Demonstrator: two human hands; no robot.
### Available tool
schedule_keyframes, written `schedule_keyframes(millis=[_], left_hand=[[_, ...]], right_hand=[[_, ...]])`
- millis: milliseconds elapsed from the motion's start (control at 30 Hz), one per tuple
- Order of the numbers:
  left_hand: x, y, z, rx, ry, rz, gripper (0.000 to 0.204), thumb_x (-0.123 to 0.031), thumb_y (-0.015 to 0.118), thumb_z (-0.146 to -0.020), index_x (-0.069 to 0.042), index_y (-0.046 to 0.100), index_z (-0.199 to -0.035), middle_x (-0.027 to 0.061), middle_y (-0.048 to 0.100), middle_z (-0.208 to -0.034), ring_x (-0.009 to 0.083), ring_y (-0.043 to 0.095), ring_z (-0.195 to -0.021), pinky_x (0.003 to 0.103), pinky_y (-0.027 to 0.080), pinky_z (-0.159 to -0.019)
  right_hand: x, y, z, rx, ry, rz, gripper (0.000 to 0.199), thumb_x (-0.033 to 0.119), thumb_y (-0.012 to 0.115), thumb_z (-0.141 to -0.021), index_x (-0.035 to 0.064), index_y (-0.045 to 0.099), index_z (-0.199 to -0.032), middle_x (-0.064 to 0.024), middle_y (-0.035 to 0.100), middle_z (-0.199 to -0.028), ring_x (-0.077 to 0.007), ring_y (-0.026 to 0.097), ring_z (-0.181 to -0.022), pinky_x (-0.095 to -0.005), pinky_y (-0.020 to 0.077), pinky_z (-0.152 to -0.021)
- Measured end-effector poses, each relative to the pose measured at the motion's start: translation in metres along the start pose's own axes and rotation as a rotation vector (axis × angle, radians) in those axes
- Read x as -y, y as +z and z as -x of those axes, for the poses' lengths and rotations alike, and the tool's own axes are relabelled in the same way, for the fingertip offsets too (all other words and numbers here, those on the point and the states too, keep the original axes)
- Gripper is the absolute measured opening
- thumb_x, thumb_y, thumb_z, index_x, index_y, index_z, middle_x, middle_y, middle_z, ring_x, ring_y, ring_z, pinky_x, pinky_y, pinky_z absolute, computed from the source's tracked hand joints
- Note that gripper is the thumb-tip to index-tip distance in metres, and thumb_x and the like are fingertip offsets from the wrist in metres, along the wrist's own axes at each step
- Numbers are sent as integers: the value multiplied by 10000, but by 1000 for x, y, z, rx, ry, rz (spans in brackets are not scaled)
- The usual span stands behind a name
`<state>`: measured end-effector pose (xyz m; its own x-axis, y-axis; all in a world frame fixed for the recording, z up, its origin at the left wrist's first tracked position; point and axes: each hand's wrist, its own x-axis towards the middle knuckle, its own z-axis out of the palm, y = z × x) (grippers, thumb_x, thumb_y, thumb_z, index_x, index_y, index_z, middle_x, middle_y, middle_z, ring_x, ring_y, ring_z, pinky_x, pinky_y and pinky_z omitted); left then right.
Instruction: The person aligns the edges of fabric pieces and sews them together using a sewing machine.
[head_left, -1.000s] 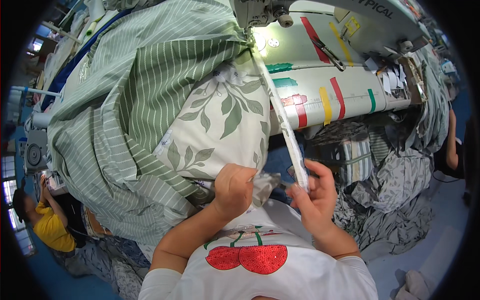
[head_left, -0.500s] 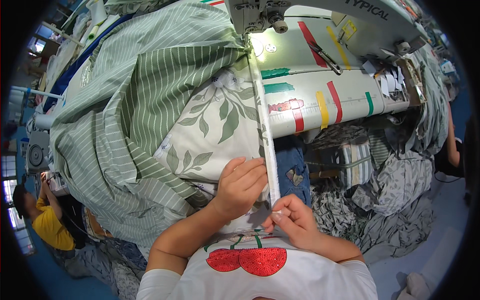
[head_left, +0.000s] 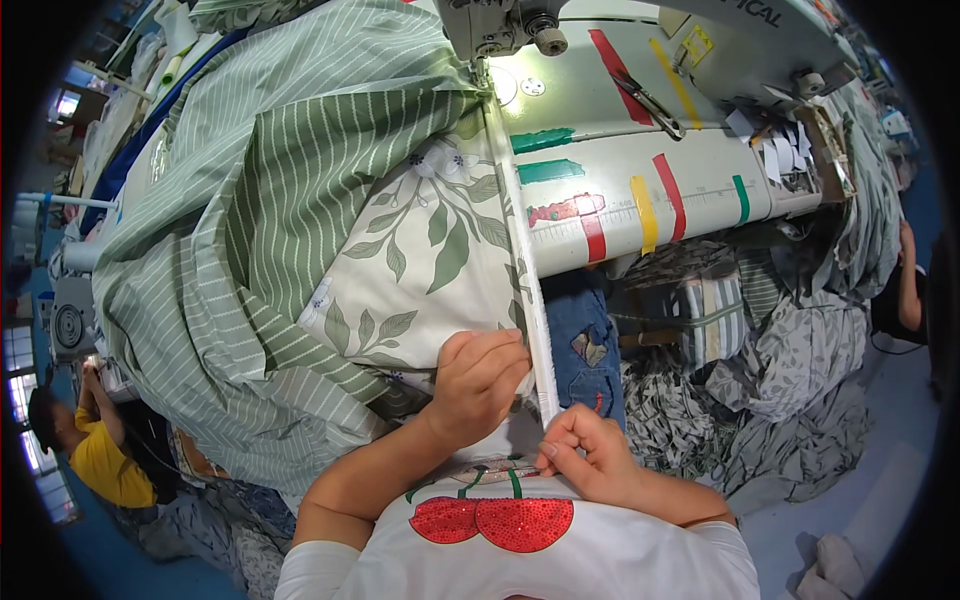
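White edging strip (head_left: 531, 285) runs lengthwise from the sewing machine (head_left: 490, 25) down to the right hand (head_left: 592, 457), pinching its near end, left hand (head_left: 480, 388) curled just left of it, tbh can't tell its grip.

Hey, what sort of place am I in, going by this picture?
Most likely a sewing workshop: there's a sewing machine with green striped fabric by its needle, piles of patterned cloth at right, and another person in yellow at left.
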<state>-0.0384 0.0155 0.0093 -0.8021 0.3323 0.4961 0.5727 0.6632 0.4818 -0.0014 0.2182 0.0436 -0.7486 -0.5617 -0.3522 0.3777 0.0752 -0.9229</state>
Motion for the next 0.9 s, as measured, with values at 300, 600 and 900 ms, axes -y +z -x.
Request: schedule_keyframes(millis=[300,600,900], left_hand=[[3,0,-5,-15,73,-62,179,-8,646,-685,-52,668,-857,30,652,-1076,186,597,-1065,374,393,-876],[6,3,0,-25,70,74,190,30,644,-655,-40,646,-832,43,657,-1058,209,640,-982,376,417,-833],[7,1,-3,-20,65,159,240,6,657,-681,-19,622,-917,74,641,-1049,226,618,-979,378,439,-822]], right_hand=[[-7,-1,-10,48,86,-47,56,31,532,-913,5,486,-932,-61,637,-730,-101,626,-636,-236,494,-572],[-1,-18,-23,-66,43,161,87,23,580,-887,6,534,-959,-75,647,-832,-122,626,-746,-255,505,-665],[18,-40,-100,-406,-932,1123,215,24,665,-719,49,670,-933,-89,662,-997,-253,631,-992,-429,420,-937]])
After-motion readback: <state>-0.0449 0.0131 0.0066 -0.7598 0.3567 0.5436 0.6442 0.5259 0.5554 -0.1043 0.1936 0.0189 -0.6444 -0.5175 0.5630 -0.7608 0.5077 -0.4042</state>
